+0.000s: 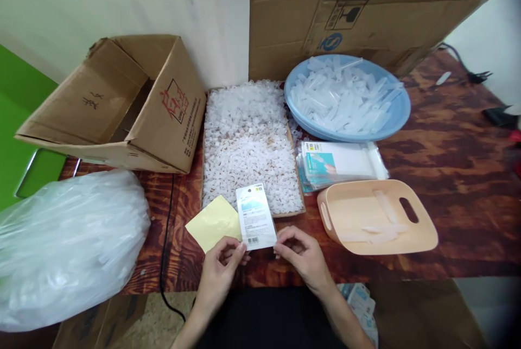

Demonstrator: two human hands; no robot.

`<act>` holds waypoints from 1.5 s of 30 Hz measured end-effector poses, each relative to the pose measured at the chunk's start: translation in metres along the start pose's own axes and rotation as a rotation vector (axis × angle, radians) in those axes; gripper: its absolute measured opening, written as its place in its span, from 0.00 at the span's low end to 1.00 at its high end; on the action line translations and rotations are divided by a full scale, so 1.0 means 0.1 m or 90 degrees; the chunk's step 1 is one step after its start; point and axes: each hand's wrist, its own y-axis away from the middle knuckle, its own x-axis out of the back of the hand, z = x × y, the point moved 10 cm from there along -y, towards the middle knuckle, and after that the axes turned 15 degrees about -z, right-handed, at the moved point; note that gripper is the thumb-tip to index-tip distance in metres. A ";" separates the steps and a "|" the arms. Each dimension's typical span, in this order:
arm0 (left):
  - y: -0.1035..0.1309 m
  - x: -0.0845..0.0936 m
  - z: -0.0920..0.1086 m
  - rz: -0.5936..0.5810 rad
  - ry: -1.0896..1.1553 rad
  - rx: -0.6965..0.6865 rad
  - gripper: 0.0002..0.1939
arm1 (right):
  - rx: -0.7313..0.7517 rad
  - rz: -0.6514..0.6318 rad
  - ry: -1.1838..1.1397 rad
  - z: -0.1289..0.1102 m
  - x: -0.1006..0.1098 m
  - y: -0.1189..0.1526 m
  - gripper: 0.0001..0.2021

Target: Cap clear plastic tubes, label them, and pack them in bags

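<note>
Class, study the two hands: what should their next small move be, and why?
Probably press along the near edge of the printed packet to flatten it: the left hand and right hand are at its two near corners, barcode facing up. Whether that edge is sealed is too small to tell.

Bare tabletop (pixel 476 202) at the right leaves passage; the bin (pixel 350 208) stands between it and the right hand (pixel 303 257), the basin (pixel 345 135) blocks farther back, the bag (pixel 73 246) fills the near left.
</note>
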 end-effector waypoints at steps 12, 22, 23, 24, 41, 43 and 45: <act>0.08 0.02 -0.04 0.038 -0.044 0.012 0.16 | -0.039 0.109 0.013 0.06 -0.08 0.08 0.15; 0.10 0.02 -0.09 0.060 -0.044 0.014 0.14 | -0.076 0.135 0.065 0.11 -0.07 0.05 0.18; 0.10 0.02 -0.09 0.059 -0.045 0.013 0.14 | -0.082 0.138 0.083 0.12 -0.07 0.04 0.18; 0.10 0.02 -0.09 0.060 -0.045 0.013 0.14 | -0.089 0.141 0.104 0.12 -0.07 0.02 0.18; 0.08 0.16 -0.15 0.152 0.039 0.030 0.26 | -0.124 0.212 0.207 0.13 0.04 -0.01 0.23; 0.08 0.21 -0.11 0.158 0.063 0.029 0.26 | -0.123 0.209 0.188 0.13 0.05 -0.01 0.24; 0.04 0.14 -0.10 0.115 0.099 0.041 0.27 | -0.117 0.204 0.188 0.12 0.05 0.00 0.24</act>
